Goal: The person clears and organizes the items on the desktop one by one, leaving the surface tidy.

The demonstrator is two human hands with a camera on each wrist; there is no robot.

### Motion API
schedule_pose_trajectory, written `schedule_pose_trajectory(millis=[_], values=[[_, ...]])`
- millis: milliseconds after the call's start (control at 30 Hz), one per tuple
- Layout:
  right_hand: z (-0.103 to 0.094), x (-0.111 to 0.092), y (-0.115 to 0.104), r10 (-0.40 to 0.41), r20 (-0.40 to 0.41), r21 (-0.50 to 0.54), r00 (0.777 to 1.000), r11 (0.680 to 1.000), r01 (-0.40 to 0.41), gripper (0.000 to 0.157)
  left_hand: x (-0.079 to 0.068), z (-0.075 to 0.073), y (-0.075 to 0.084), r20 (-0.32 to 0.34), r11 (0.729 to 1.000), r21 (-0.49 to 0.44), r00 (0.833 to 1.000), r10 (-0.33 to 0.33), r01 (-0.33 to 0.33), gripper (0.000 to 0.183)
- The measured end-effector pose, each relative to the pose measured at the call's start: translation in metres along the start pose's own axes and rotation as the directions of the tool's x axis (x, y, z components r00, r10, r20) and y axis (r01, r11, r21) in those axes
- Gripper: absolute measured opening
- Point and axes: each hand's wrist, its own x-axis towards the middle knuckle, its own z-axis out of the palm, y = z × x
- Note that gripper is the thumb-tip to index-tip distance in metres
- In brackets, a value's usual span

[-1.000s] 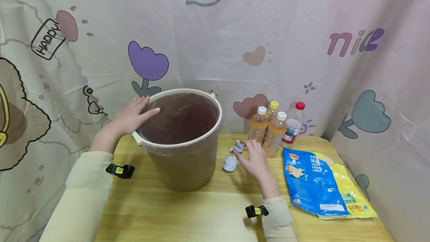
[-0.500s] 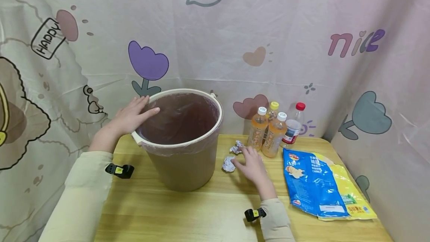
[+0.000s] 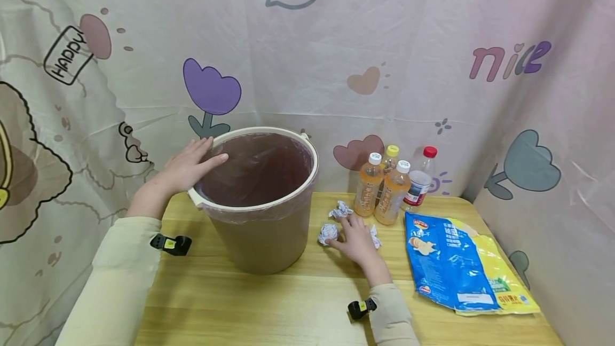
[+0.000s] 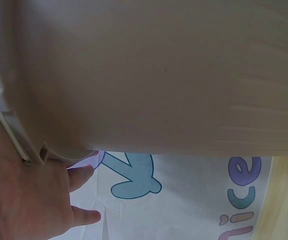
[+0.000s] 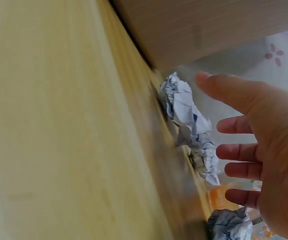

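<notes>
A brown trash bin point(image 3: 264, 244) with a cream rim and a clear plastic liner stands on the wooden table. My left hand point(image 3: 184, 167) rests on the left side of that rim with straight fingers. In the left wrist view the bin's outer wall fills most of the picture, above the hand point(image 4: 31, 192). My right hand point(image 3: 356, 239) hovers low among three crumpled paper balls: one at its thumb point(image 3: 329, 234), one beyond its fingertips point(image 3: 340, 209) and one partly hidden to its right point(image 3: 375, 236). The right wrist view shows its fingers spread beside the crumpled paper point(image 5: 181, 102), holding nothing.
Behind the right hand stand orange drink bottles point(image 3: 393, 196) with white and yellow caps and a bottle with a red cap point(image 3: 420, 183). Flat blue point(image 3: 447, 260) and yellow point(image 3: 499, 266) snack bags lie at the right of the table. A printed curtain point(image 3: 298, 68) hangs behind.
My right hand has shifted slightly left and toward me over the paper balls, so the one on its right now shows. The left hand and bin have stayed put.
</notes>
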Motion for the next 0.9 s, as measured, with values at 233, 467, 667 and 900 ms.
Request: schedule_pose_trajectory(millis=[233, 467, 667, 900], values=[[0.006, 0.002, 0.001, 0.006, 0.059, -0.039, 0.998, 0.999, -0.003, 0.078, 0.000, 0.000, 0.000, 0.000, 1.000, 0.007, 1.000, 0.001, -0.001, 0.089], [0.008, 0.002, -0.001, 0.001, 0.096, -0.046, 0.995, 0.999, 0.003, 0.085, 0.001, 0.000, -0.001, 0.011, 1.000, 0.015, 1.000, -0.001, 0.001, 0.088], [0.011, 0.002, -0.003, -0.010, 0.107, -0.050, 0.994, 0.999, 0.015, 0.085, 0.001, 0.000, -0.002, 0.012, 1.000, 0.015, 1.000, 0.003, -0.003, 0.087], [0.012, 0.003, -0.003, 0.001, 0.121, -0.065, 0.993, 0.998, 0.007, 0.074, 0.000, 0.000, -0.002, 0.015, 1.000, 0.008, 1.000, 0.010, -0.010, 0.086]])
